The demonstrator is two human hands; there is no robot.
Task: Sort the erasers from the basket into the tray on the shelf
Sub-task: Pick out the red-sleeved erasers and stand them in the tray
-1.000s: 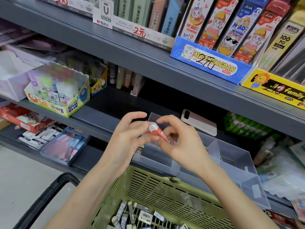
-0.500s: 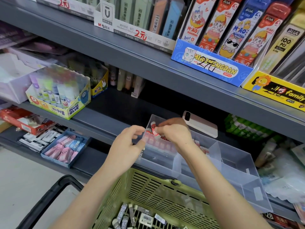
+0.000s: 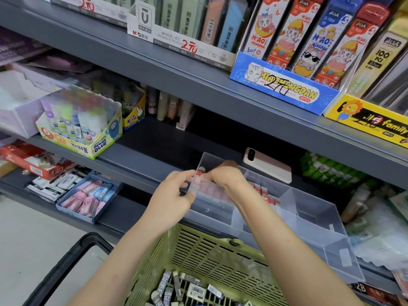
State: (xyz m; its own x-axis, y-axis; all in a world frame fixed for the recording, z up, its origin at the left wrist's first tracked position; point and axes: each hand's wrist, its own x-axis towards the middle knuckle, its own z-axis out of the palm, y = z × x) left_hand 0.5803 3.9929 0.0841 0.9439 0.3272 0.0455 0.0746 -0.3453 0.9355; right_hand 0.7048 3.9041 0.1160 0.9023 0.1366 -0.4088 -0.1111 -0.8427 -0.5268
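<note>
My right hand (image 3: 225,176) reaches into the far-left compartment of the clear divided tray (image 3: 320,219) on the shelf. It pinches a red-and-white eraser (image 3: 200,171) low against the tray's back left corner. More red erasers (image 3: 265,194) stand in a row in that compartment. My left hand (image 3: 173,196) is at the tray's left wall, thumb above, fingers curled round its edge. Below, the green basket (image 3: 198,250) holds several grey and white erasers (image 3: 176,288).
A pale phone (image 3: 267,166) lies on the shelf behind the tray. To the left are a glue-stick box (image 3: 88,140) and a blue box of pink erasers (image 3: 88,198). The upper shelf's edge overhangs the tray. The basket's black handle (image 3: 66,263) hangs at lower left.
Both hands held the eraser above the tray. My right hand carried it down into the far-left compartment; my left hand let go and moved to the tray's left wall.
</note>
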